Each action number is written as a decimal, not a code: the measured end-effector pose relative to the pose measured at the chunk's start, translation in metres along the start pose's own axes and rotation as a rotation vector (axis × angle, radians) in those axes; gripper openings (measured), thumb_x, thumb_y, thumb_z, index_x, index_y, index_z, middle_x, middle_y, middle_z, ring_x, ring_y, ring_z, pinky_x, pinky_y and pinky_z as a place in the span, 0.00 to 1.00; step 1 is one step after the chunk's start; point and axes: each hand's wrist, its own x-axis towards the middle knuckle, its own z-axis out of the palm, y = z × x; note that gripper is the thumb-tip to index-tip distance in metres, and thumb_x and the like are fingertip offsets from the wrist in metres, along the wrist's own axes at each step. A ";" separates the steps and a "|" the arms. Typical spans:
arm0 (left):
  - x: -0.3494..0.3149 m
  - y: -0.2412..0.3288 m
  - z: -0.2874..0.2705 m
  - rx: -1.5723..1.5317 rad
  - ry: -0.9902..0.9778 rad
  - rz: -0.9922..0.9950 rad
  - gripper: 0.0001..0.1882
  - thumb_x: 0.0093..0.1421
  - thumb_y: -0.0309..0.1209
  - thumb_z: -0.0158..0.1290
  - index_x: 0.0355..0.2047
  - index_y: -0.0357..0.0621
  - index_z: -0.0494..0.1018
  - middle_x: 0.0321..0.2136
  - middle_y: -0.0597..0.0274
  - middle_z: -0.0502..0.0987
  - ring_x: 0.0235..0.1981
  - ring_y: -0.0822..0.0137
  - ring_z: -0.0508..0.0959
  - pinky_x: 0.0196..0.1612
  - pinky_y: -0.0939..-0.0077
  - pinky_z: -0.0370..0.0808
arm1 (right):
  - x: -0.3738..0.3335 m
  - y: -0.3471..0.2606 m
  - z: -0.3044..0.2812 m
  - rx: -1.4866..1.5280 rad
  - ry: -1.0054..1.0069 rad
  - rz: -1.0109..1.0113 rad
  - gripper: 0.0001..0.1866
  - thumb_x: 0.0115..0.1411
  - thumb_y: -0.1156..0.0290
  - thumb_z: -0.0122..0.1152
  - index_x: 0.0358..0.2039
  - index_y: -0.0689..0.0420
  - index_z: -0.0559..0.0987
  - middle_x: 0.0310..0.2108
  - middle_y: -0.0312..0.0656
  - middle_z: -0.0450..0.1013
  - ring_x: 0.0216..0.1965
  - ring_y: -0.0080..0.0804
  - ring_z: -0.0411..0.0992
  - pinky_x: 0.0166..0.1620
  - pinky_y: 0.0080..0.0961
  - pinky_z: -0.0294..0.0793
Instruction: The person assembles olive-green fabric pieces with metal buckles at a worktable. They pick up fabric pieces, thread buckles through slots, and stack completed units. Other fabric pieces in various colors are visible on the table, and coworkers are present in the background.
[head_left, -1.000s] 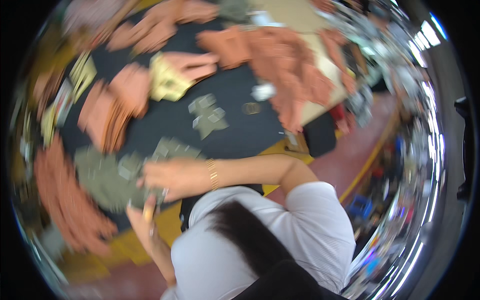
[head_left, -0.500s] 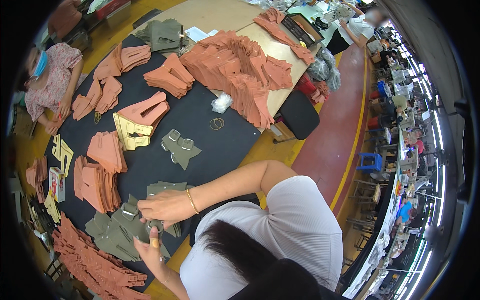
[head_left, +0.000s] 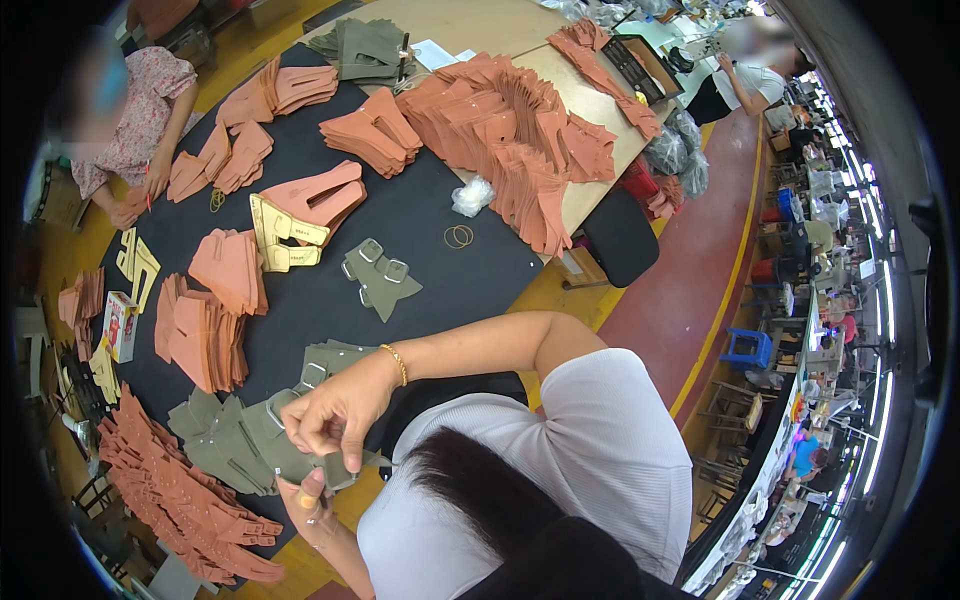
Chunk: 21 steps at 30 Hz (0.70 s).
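The black-topped bench (head_left: 440, 295) carries your spread of green cut pieces (head_left: 222, 440), fanned along its near edge and lying much as half a second ago. Your right hand (head_left: 342, 405) is what has changed: it has come up off the stack, wrist turned, the half-curled fingers now pointing down over the nearest piece. That suggests a change of hold, with the piece still being worked. You can't tell whether those fingertips pinch anything. Your left hand (head_left: 314, 512) sits at that piece's near edge, thumb raised; its grip is partly hidden. A silver buckle (head_left: 274, 412) lies just beside your right knuckles.
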 end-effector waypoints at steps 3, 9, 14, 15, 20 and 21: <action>0.009 0.001 0.007 0.009 0.030 0.030 0.27 0.50 0.33 0.65 0.47 0.37 0.68 0.29 0.64 0.74 0.17 0.80 0.70 0.15 0.92 0.62 | -0.002 -0.007 -0.002 -0.237 0.161 0.076 0.19 0.44 0.63 0.77 0.28 0.58 0.74 0.39 0.39 0.64 0.41 0.30 0.67 0.41 0.23 0.71; 0.023 0.002 0.036 0.007 0.217 0.143 0.16 0.56 0.23 0.60 0.45 0.39 0.70 0.32 0.64 0.75 0.22 0.81 0.71 0.17 0.91 0.61 | -0.014 0.004 0.019 -0.804 0.552 -0.015 0.33 0.44 0.54 0.74 0.46 0.59 0.74 0.39 0.45 0.66 0.35 0.37 0.71 0.39 0.30 0.72; 0.034 -0.011 0.040 0.288 0.352 0.169 0.15 0.56 0.22 0.61 0.44 0.34 0.72 0.36 0.61 0.75 0.33 0.75 0.73 0.37 0.81 0.71 | -0.013 0.032 0.018 -0.785 0.743 0.171 0.14 0.63 0.66 0.56 0.43 0.60 0.80 0.35 0.47 0.75 0.38 0.49 0.74 0.44 0.37 0.72; 0.035 -0.015 0.040 0.354 0.326 0.270 0.16 0.56 0.22 0.61 0.44 0.34 0.72 0.36 0.60 0.76 0.34 0.74 0.73 0.39 0.80 0.71 | -0.013 0.036 0.018 -0.782 0.744 0.182 0.14 0.63 0.65 0.55 0.43 0.60 0.80 0.35 0.48 0.76 0.38 0.49 0.74 0.44 0.38 0.72; 0.046 -0.033 0.042 0.489 0.336 0.372 0.16 0.57 0.22 0.60 0.45 0.32 0.72 0.39 0.57 0.77 0.40 0.69 0.75 0.45 0.75 0.72 | -0.016 0.038 0.019 -0.716 0.783 0.253 0.14 0.64 0.65 0.53 0.43 0.61 0.80 0.34 0.49 0.77 0.38 0.51 0.75 0.43 0.40 0.73; 0.046 -0.035 0.042 0.511 0.320 0.377 0.16 0.57 0.22 0.59 0.45 0.33 0.72 0.39 0.57 0.77 0.40 0.69 0.75 0.45 0.74 0.72 | -0.018 0.036 0.020 -0.705 0.808 0.258 0.14 0.65 0.64 0.53 0.42 0.61 0.80 0.34 0.49 0.78 0.38 0.51 0.75 0.43 0.40 0.73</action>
